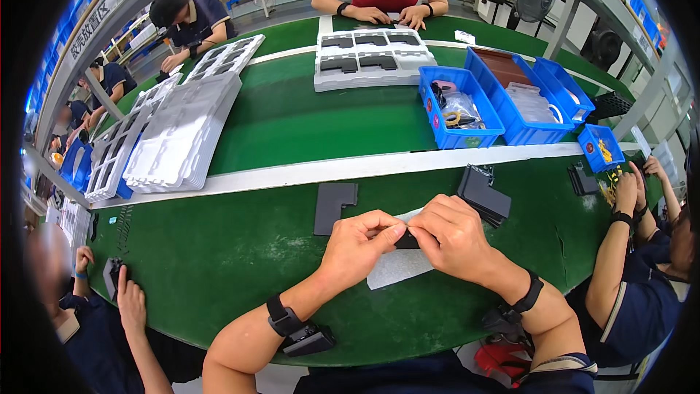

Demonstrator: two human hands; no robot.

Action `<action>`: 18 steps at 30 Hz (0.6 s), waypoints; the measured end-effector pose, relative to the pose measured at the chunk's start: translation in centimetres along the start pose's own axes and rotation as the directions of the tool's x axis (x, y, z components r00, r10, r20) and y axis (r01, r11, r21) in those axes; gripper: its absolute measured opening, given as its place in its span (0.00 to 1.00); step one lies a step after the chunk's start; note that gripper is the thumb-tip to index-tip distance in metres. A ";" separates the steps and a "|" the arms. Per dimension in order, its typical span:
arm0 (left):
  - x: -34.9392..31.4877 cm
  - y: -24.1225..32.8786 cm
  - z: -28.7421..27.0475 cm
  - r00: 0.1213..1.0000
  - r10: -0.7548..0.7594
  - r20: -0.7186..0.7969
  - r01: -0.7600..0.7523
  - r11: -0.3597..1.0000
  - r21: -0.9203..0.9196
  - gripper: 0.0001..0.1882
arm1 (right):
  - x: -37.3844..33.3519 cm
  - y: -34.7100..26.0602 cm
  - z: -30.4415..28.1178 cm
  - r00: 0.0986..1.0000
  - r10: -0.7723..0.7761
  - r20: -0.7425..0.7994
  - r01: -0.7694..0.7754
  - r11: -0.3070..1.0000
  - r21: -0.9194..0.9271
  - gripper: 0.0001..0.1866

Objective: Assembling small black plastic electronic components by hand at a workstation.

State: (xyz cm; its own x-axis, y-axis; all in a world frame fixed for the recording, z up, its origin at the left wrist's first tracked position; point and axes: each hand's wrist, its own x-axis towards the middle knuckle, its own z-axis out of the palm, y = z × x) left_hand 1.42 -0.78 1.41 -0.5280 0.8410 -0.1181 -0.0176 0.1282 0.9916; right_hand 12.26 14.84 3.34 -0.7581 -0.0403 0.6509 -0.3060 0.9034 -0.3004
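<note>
My left hand (361,243) and my right hand (453,239) meet in front of me, thumbs and fingertips pinched together. What sits between the fingertips is too small and covered to name. Just beneath them shows a small black part (408,241), mostly hidden by my fingers; whether it is held or lying down I cannot tell. Under both hands lies a whitish sheet (390,270) on the green table. A flat dark grey L-shaped part (332,204) rests just beyond my left hand. Past my right hand is a stack of similar dark parts (485,195).
White trays (375,76) with dark parts stand across the white strip; stacked pale trays (179,138) are at left. Blue bins (467,135) and a small blue bin (601,147) stand at right. Co-workers sit at both sides and opposite. A black block (310,341) lies by my left forearm.
</note>
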 end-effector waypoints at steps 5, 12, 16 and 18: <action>0.1 -0.2 0.1 0.992 -0.016 -0.129 0.002 0.994 -0.106 0.10 | -0.1 0.6 0.0 0.899 0.367 0.238 -0.436 0.790 0.431 0.08; -0.1 -0.2 -0.4 0.997 0.005 -0.073 -0.014 0.991 -0.130 0.10 | -0.3 0.7 0.7 0.855 0.476 0.207 -0.519 0.794 0.316 0.09; 0.0 -0.3 0.0 0.988 0.052 -0.148 -0.070 0.990 -0.120 0.10 | -0.8 0.6 2.0 0.987 0.162 -0.024 -0.159 0.982 0.099 0.08; 0.0 -0.3 0.0 0.986 0.067 -0.154 -0.084 0.991 -0.104 0.10 | -0.8 0.3 2.1 0.991 0.125 -0.048 -0.121 0.990 0.072 0.07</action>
State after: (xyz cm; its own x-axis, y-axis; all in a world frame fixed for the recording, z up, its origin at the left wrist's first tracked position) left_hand 1.44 -0.80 1.10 -0.6521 0.7570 -0.0415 -0.0617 0.0015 0.9981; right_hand 11.53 14.28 1.27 -0.7617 0.0934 0.6412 -0.2526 0.8685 -0.4266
